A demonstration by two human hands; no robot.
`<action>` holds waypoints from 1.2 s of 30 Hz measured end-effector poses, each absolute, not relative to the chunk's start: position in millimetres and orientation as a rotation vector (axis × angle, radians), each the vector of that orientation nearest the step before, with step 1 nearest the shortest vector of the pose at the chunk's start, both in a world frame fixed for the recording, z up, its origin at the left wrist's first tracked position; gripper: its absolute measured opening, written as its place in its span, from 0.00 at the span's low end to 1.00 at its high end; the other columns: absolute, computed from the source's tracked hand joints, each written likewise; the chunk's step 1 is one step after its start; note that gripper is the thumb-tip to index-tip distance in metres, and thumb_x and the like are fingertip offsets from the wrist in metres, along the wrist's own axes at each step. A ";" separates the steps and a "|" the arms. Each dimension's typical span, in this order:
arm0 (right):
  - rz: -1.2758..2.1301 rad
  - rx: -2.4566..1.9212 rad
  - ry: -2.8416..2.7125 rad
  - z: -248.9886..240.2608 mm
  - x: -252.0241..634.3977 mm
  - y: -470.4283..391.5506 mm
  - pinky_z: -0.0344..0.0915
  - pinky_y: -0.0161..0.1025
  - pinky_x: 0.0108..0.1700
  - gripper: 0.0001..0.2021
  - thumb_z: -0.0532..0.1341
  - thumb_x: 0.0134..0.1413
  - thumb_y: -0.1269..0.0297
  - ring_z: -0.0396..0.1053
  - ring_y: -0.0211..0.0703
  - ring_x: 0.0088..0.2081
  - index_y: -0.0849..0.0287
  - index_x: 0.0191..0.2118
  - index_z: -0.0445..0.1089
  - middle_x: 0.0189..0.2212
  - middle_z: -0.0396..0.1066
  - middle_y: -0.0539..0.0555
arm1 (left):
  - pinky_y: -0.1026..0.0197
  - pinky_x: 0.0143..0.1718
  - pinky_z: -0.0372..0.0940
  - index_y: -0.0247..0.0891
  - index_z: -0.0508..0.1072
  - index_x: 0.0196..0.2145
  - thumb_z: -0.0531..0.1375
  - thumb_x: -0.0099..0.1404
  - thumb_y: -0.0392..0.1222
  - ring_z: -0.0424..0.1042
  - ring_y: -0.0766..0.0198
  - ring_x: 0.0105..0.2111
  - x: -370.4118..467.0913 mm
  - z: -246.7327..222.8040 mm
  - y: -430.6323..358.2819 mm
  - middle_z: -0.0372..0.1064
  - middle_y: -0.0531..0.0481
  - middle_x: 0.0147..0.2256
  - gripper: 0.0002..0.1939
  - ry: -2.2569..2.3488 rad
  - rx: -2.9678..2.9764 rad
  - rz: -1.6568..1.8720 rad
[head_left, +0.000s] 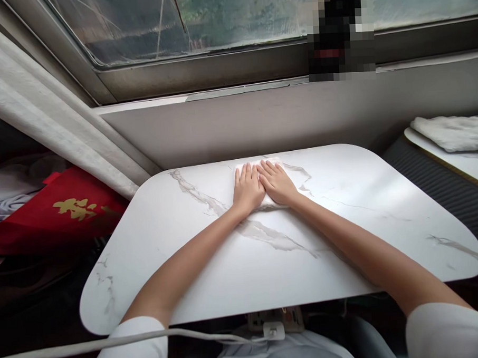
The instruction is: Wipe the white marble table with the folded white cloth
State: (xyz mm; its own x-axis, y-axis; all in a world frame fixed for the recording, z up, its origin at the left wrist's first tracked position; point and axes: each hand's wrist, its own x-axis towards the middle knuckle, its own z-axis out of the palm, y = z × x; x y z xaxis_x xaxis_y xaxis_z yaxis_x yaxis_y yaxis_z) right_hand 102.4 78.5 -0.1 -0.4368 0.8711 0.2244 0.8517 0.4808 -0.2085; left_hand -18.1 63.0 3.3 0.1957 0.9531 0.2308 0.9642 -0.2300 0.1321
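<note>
Both palms lie flat on a folded white cloth (274, 203) near the far middle of a white marble-patterned table (211, 264). My left hand (248, 188) covers the cloth's left part, its fingers stretched out and pointing away from me. Beside it, touching at the inner edge, my right hand (277, 182) rests on the cloth with its fingers spread. Only the cloth's far and near edges show around the hands.
A window frame (210, 74) and wall stand behind the table. At the left are a curtain (53, 102) and a red bag (85, 207) with gold print. Another white cloth (454, 132) lies on a surface at right. A white cable (190, 333) crosses in front.
</note>
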 end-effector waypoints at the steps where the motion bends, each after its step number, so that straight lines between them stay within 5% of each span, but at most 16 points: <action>1: 0.096 -1.452 -2.441 0.1 108.8 61.4 0.40 0.50 0.64 0.27 0.36 0.66 0.61 0.39 0.49 0.66 0.67 0.65 0.49 0.65 0.45 0.61 | 0.50 0.64 0.36 0.24 0.53 0.62 0.41 0.69 0.38 0.43 0.56 0.64 -14.6 3.7 46.1 0.47 0.38 0.63 0.27 -1.903 -2.428 -0.404; 9: 0.190 -1.379 -2.518 6.2 153.7 -88.8 0.34 0.52 0.66 0.30 0.37 0.66 0.54 0.30 0.46 0.67 0.65 0.67 0.37 0.67 0.35 0.58 | 0.45 0.64 0.29 0.24 0.42 0.65 0.41 0.70 0.43 0.28 0.56 0.65 0.0 4.7 -92.1 0.35 0.38 0.66 0.30 -1.559 -2.832 -0.439; 14: 0.276 -1.456 -2.444 6.8 164.7 -117.5 0.36 0.52 0.66 0.29 0.37 0.66 0.54 0.30 0.44 0.67 0.59 0.67 0.32 0.67 0.33 0.54 | 0.44 0.64 0.31 0.27 0.41 0.65 0.42 0.70 0.42 0.25 0.56 0.65 4.0 12.4 -110.4 0.30 0.40 0.66 0.30 -1.572 -3.013 -0.453; 20: 0.451 -1.632 -2.371 12.8 171.2 -56.7 0.38 0.50 0.66 0.27 0.35 0.66 0.56 0.33 0.40 0.67 0.57 0.67 0.41 0.67 0.37 0.51 | 0.53 0.64 0.39 0.29 0.47 0.64 0.40 0.70 0.39 0.36 0.62 0.65 8.8 10.5 -52.1 0.39 0.44 0.66 0.27 -1.751 -2.993 -0.503; 26: 0.159 -1.693 -2.351 4.9 176.8 51.9 0.42 0.50 0.64 0.26 0.39 0.64 0.61 0.41 0.46 0.66 0.61 0.65 0.49 0.66 0.44 0.55 | 0.55 0.63 0.43 0.30 0.55 0.62 0.41 0.69 0.38 0.47 0.61 0.63 43.4 -1.6 51.4 0.50 0.44 0.63 0.26 -1.893 -2.635 -0.599; 36: 0.042 -1.721 -2.324 1.0 207.3 149.0 0.43 0.49 0.63 0.26 0.40 0.63 0.65 0.43 0.46 0.65 0.64 0.64 0.51 0.65 0.47 0.59 | 0.54 0.64 0.38 0.26 0.55 0.62 0.40 0.69 0.37 0.47 0.60 0.63 88.2 -1.5 147.7 0.51 0.42 0.63 0.26 -1.886 -2.537 -0.587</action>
State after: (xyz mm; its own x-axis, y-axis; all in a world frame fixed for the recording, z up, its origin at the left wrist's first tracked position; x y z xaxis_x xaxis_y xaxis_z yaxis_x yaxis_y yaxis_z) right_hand 207.3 149.0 1.0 -0.2719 0.9451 0.1811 0.9380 0.3024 -0.1697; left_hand 88.2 147.7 -1.5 0.2458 0.9379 0.2447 0.9110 -0.3098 0.2722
